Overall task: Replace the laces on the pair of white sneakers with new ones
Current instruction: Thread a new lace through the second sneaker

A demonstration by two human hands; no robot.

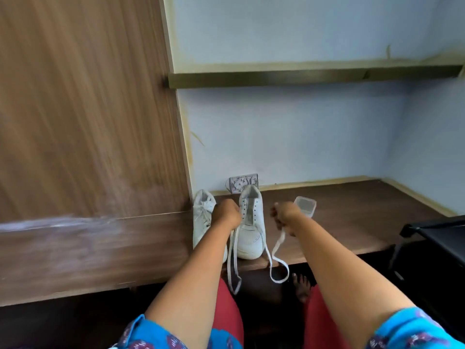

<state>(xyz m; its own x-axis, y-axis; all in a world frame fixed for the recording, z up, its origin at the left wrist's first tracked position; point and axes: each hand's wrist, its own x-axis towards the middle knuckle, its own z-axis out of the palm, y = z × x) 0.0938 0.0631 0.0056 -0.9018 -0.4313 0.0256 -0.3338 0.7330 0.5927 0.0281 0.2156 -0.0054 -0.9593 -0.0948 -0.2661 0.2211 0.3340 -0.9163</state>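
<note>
Fingers [278, 219] of the right hand [285, 216] are curled round one end of a white lace [270, 258], pinching it beside the right-hand sneaker [249, 222]; the left hand [226, 214] is also clenched, gripping the other end of the lace against that shoe's left row of eyelets. From each hand a strand drops past the front edge of the dark wooden desk [352, 217]: the left strand hangs straight down over the person's red trousers [226, 311], and the right one loops below the desk edge and climbs back up to the right hand. The lace passes across the toe end of the sneaker, whose upper eyelets stand bare (they show as two rows of dark dots along the open tongue). This sneaker stands with its toe toward the person and its heel toward the pale blue wall [302, 134]. The second sneaker [202, 217] lies just to its left, against the brown wooden panel [88, 122], partly hidden by the left forearm; whether it is laced I cannot tell. A small clear plastic box [305, 205] rests on the desk just behind the right hand. A patterned card [242, 183] leans on the wall behind the sneakers. A bare foot [302, 288] shows beneath the desk
</note>
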